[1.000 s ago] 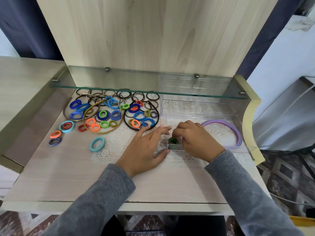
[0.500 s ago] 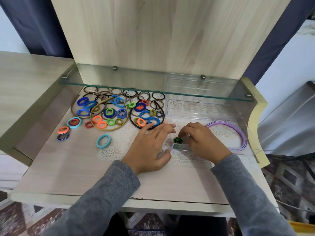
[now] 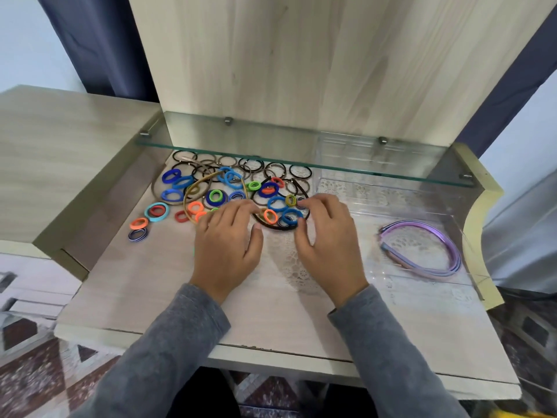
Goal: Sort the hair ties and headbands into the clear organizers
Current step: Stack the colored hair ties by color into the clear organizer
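Hair ties [image 3: 214, 195] lie heaped on the counter [image 3: 144, 285], left of centre. The left hand [image 3: 226, 247] rests on them, fingers loose. The right hand [image 3: 327, 242] curls at the heap's edge; whether it pinches one is unclear. Purple headbands [image 3: 455, 256] lie in the clear organizer [image 3: 370, 251], far right.

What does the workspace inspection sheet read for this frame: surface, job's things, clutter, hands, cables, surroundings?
Surface: wooden desk with a lace mat.
Job's things: loose hair ties piled at back left, a gold headband and a dark headband among them; purple headbands lying in the clear organizer at right.
Clutter: nothing seen.
Hands: left hand spread open over the pile; right hand with fingers curled at its edge, grip unclear.
Cables: nothing seen.
Surroundings: glass shelf, wood back panel, dark curtain.
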